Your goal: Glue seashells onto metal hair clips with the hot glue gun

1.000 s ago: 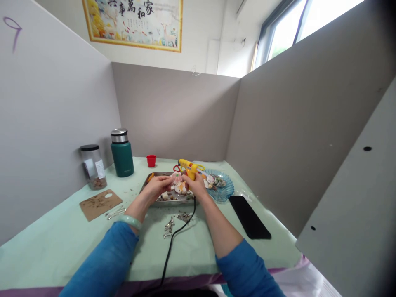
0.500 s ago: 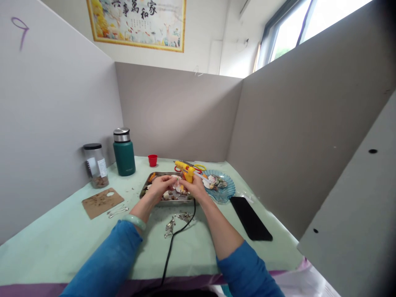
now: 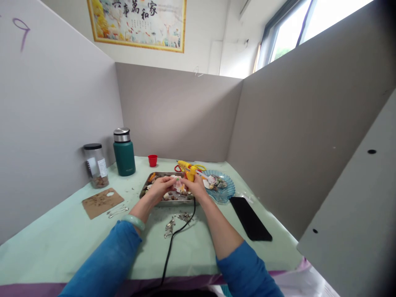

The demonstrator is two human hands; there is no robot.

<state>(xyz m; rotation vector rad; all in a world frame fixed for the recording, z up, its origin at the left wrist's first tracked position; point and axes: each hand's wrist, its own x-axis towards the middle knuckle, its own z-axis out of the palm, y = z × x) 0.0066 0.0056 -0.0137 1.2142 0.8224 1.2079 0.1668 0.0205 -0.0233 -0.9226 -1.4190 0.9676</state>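
Observation:
A yellow glue gun [image 3: 188, 168] is held in my right hand [image 3: 196, 187], its nozzle pointing up and left. The thumb and fingertips of that hand also reach a small pale pink piece [image 3: 177, 184]. My left hand [image 3: 162, 186] pinches the same piece from the left, with a tiny green spot on it. Both hands are over a metal tray [image 3: 175, 202] of shells and small stones. The gun's black cord [image 3: 173, 236] runs down to the table's front edge.
A blue glass plate [image 3: 229, 190] with shells stands right of the tray, near a black phone [image 3: 251, 218]. Metal clips [image 3: 169, 227] lie in front. Leftward are a brown card [image 3: 100, 204], safety pins [image 3: 117, 210], a jar [image 3: 97, 167], a green flask [image 3: 124, 156] and a red cup [image 3: 152, 160].
The glue gun has shifted slightly to the right in my right hand and tilted a little. Both hands remain close together over the tray.

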